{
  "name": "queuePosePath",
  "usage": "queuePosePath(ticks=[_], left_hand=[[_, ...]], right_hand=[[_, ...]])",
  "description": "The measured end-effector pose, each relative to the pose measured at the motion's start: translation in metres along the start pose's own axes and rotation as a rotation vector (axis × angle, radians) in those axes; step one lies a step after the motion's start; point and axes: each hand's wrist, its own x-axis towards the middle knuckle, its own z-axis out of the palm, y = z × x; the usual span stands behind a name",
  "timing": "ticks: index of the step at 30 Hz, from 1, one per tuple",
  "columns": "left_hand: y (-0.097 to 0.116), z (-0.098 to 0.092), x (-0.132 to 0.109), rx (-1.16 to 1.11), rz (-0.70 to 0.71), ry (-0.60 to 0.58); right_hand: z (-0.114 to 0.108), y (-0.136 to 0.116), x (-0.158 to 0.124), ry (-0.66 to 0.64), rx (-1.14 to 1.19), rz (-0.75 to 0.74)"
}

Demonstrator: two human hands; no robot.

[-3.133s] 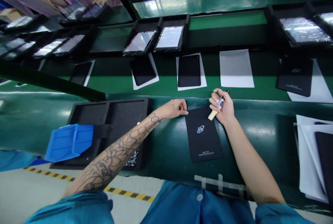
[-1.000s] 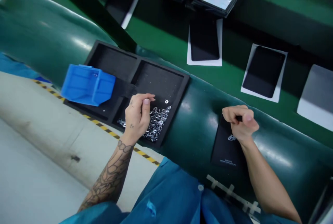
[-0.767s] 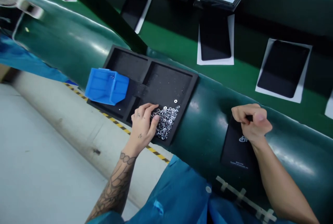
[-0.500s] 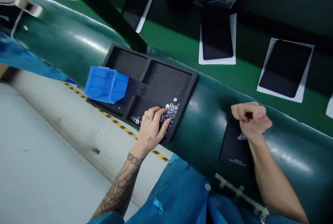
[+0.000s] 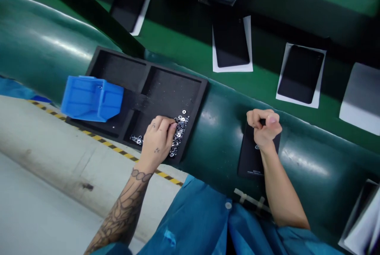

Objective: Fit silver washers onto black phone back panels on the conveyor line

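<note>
My left hand is over the right compartment of a black divided tray. Its thumb and fingertips are pinched together at the edge of a pile of small shiny metal washers; whatever lies between the fingertips is hidden. A few more washers lie to the left of that hand. My right hand is curled closed above a flat black device with pale printing on its face. The fingers hide anything inside it.
A blue plastic bin sits on the tray's left part. Beyond, black tablet-like devices rest on white sheets along the green surface. A slanted green post rises behind the tray. Stacked items stand at lower right.
My left fingers have drawn together from a looser spread over the washers. My right hand stays curled over the device. The view has shifted, moving the scene leftward.
</note>
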Motion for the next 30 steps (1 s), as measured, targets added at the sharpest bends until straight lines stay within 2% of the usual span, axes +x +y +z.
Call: queuePosePath(ticks=[8,12,14,16,18,20,22,23,26,28,30], left_hand=[[-0.010,-0.007,0.002,0.003,0.001,0.161],[-0.004,-0.016,-0.001,-0.076,-0.007,0.273],[0.010,-0.018,-0.003,-0.172,0.032,0.323],[0.032,-0.014,-0.006,-0.283,0.116,0.308],[0.061,-0.002,-0.012,-0.400,0.206,0.223],[0.092,0.019,-0.022,-0.541,0.276,0.108],[0.120,0.044,-0.035,-0.686,0.333,0.014],[0.132,0.055,-0.042,-0.754,0.349,-0.022],[0.153,0.082,-0.065,-0.905,0.354,-0.124],[0.158,0.090,-0.078,-0.944,0.343,-0.193],[0.159,0.093,-0.085,-0.949,0.335,-0.251]], right_hand=[[0.007,0.000,-0.003,0.120,-0.020,-0.015],[0.013,0.008,-0.005,0.166,-0.022,-0.059],[0.015,0.010,-0.002,0.163,-0.028,-0.071],[0.013,0.005,0.001,0.134,-0.004,-0.035],[0.003,-0.007,0.002,0.126,0.065,-0.002],[-0.014,-0.025,-0.006,0.163,0.122,0.012],[-0.039,-0.044,-0.024,0.226,0.047,0.057],[-0.053,-0.052,-0.037,0.255,-0.066,0.105],[-0.088,-0.069,-0.091,0.300,-0.577,0.301],[-0.098,-0.074,-0.134,0.281,-0.834,0.429],[-0.095,-0.073,-0.175,0.255,-0.891,0.532]])
